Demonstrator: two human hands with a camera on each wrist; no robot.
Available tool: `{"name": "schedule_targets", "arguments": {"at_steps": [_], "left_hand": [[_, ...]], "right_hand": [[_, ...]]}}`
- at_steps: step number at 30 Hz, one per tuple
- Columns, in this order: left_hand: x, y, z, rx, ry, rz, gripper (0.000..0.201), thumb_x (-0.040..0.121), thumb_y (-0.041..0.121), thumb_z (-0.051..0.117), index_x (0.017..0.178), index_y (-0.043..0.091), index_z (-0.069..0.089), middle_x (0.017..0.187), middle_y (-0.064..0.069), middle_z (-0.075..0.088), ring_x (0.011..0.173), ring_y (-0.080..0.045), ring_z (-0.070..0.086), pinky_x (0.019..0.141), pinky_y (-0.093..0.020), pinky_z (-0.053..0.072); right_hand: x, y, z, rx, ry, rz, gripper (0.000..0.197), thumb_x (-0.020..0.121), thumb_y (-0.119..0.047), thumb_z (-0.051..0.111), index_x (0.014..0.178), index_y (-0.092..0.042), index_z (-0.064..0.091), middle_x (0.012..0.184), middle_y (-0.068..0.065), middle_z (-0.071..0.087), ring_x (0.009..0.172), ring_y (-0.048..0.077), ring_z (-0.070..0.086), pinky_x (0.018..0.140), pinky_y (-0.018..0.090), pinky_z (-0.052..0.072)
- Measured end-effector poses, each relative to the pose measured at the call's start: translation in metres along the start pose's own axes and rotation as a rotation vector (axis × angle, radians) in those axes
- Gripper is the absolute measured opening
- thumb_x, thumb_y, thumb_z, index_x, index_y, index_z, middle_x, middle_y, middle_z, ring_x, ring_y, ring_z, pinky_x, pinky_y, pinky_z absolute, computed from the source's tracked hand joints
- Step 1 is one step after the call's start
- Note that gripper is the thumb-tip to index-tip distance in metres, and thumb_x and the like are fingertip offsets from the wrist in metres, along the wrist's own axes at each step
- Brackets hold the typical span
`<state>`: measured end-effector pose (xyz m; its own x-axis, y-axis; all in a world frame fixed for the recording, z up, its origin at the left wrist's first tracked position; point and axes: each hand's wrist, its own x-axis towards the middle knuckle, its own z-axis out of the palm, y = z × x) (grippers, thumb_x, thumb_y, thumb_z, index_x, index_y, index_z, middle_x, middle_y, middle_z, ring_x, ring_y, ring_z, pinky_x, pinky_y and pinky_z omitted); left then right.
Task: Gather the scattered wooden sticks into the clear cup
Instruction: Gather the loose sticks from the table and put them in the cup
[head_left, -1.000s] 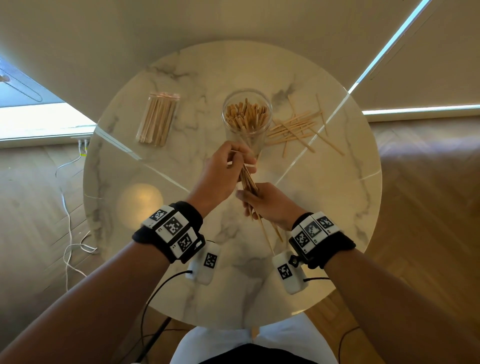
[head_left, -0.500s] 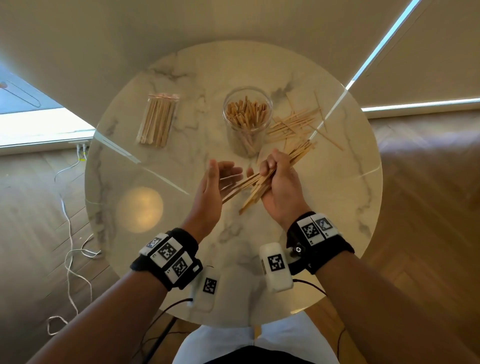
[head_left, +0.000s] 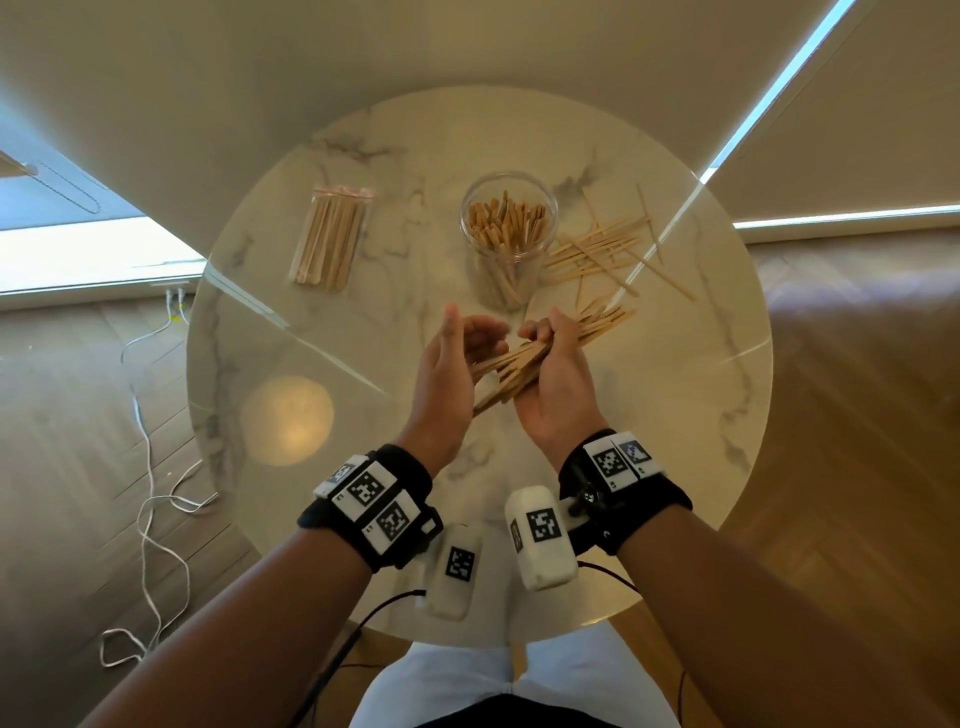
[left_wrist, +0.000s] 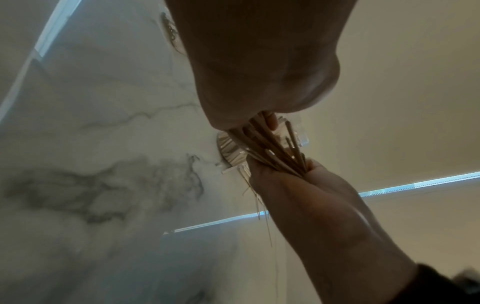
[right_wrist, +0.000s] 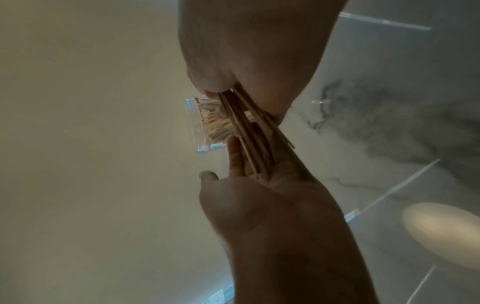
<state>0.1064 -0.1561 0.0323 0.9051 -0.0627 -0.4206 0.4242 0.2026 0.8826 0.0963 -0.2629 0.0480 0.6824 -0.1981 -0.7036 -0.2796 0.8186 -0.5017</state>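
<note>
Head view. Above a round marble table, the right hand has its fingers curled round a bundle of wooden sticks, gripped near mid-length so both ends fan out. The left hand stands beside it, fingers straight and loosely spread, palm against the bundle's near ends. Just beyond the hands, the clear cup stands upright, already well filled with sticks. More scattered sticks lie on the table to the cup's right; a wrapped pack of sticks lies apart to its left.

Left wrist view. The right hand clamps the bundle, whose splayed tips meet the left palm.

Right wrist view. The left hand lies flat, stick ends resting on its fingers; the cup shows behind.

Handling. The sticks appear light, thin, stiff and smooth, so they probably slide past one another. A mid-length grip, with the ends squared against the flat palm, likely suits entry into the crowded cup.
</note>
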Motion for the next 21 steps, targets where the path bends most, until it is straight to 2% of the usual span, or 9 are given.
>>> {"name": "schedule_targets", "arguments": {"at_steps": [3, 6, 8, 10, 12, 13, 16, 18, 21], "left_hand": [[-0.007, -0.005, 0.003, 0.059, -0.056, 0.030, 0.066, 0.106, 0.057, 0.025, 0.114, 0.011, 0.071, 0.115, -0.010, 0.074, 0.113, -0.024, 0.068, 0.101, -0.040, 0.053], [-0.012, -0.010, 0.001, 0.011, -0.008, 0.056, 0.063, 0.108, 0.052, 0.021, 0.117, 0.010, 0.067, 0.120, -0.009, 0.072, 0.120, -0.017, 0.065, 0.105, -0.033, 0.049], [-0.012, -0.013, 0.000, -0.036, 0.024, 0.096, 0.064, 0.105, 0.056, 0.021, 0.121, 0.010, 0.062, 0.127, -0.010, 0.069, 0.126, -0.015, 0.061, 0.114, -0.035, 0.042], [-0.010, -0.013, 0.003, -0.039, 0.030, 0.148, 0.068, 0.101, 0.057, 0.022, 0.123, 0.004, 0.059, 0.130, -0.014, 0.065, 0.130, -0.021, 0.058, 0.117, -0.041, 0.039], [-0.009, -0.009, 0.008, 0.003, 0.007, 0.189, 0.074, 0.099, 0.063, 0.025, 0.124, 0.001, 0.057, 0.131, -0.015, 0.063, 0.132, -0.028, 0.055, 0.118, -0.051, 0.038], [-0.009, -0.005, 0.009, 0.035, -0.015, 0.206, 0.077, 0.098, 0.068, 0.027, 0.125, 0.002, 0.057, 0.132, -0.013, 0.063, 0.133, -0.027, 0.054, 0.118, -0.051, 0.037], [-0.009, 0.007, 0.000, 0.106, -0.110, 0.287, 0.085, 0.093, 0.080, 0.028, 0.128, 0.008, 0.057, 0.134, -0.009, 0.063, 0.134, -0.022, 0.054, 0.118, -0.043, 0.035], [-0.004, 0.014, -0.010, 0.163, -0.156, 0.315, 0.076, 0.097, 0.073, 0.032, 0.130, 0.009, 0.058, 0.133, -0.010, 0.063, 0.132, -0.022, 0.055, 0.117, -0.045, 0.038], [0.005, 0.024, -0.015, 0.322, -0.216, 0.335, 0.056, 0.102, 0.049, 0.042, 0.135, 0.006, 0.056, 0.132, -0.005, 0.064, 0.129, -0.019, 0.058, 0.113, -0.047, 0.044]], "right_hand": [[-0.002, -0.002, 0.001, -0.004, 0.026, -0.009, 0.042, 0.106, -0.036, 0.048, 0.069, -0.019, 0.040, 0.065, -0.003, 0.060, 0.061, 0.012, 0.062, 0.069, 0.030, 0.054], [-0.001, -0.007, 0.004, 0.207, 0.017, 0.006, 0.043, 0.107, -0.037, 0.049, 0.068, -0.019, 0.042, 0.063, -0.001, 0.049, 0.059, 0.014, 0.051, 0.074, 0.033, 0.055], [-0.001, -0.008, 0.005, 0.304, 0.011, 0.026, 0.044, 0.107, -0.037, 0.050, 0.068, -0.018, 0.044, 0.060, -0.001, 0.045, 0.054, 0.014, 0.048, 0.072, 0.034, 0.054], [-0.005, -0.003, 0.008, 0.316, -0.005, 0.064, 0.043, 0.107, -0.038, 0.051, 0.070, -0.017, 0.046, 0.059, -0.001, 0.045, 0.052, 0.015, 0.049, 0.069, 0.034, 0.054], [-0.009, 0.004, 0.010, 0.266, -0.027, 0.111, 0.040, 0.106, -0.039, 0.052, 0.074, -0.017, 0.047, 0.061, -0.001, 0.046, 0.054, 0.016, 0.052, 0.067, 0.032, 0.054], [-0.011, 0.005, 0.011, 0.239, -0.038, 0.126, 0.039, 0.106, -0.040, 0.052, 0.075, -0.017, 0.047, 0.061, -0.001, 0.046, 0.055, 0.016, 0.052, 0.065, 0.031, 0.053], [-0.014, -0.002, 0.010, 0.167, -0.053, 0.116, 0.038, 0.107, -0.038, 0.052, 0.076, -0.016, 0.045, 0.058, -0.001, 0.041, 0.048, 0.014, 0.044, 0.056, 0.028, 0.048], [-0.016, -0.010, 0.002, 0.012, -0.088, 0.110, 0.040, 0.107, -0.037, 0.052, 0.073, -0.016, 0.044, 0.056, -0.001, 0.037, 0.044, 0.014, 0.042, 0.049, 0.028, 0.046], [-0.021, -0.010, -0.015, -0.373, -0.205, 0.134, 0.034, 0.106, -0.037, 0.054, 0.079, -0.017, 0.045, 0.057, -0.001, 0.037, 0.049, 0.015, 0.042, 0.053, 0.029, 0.046]]}}
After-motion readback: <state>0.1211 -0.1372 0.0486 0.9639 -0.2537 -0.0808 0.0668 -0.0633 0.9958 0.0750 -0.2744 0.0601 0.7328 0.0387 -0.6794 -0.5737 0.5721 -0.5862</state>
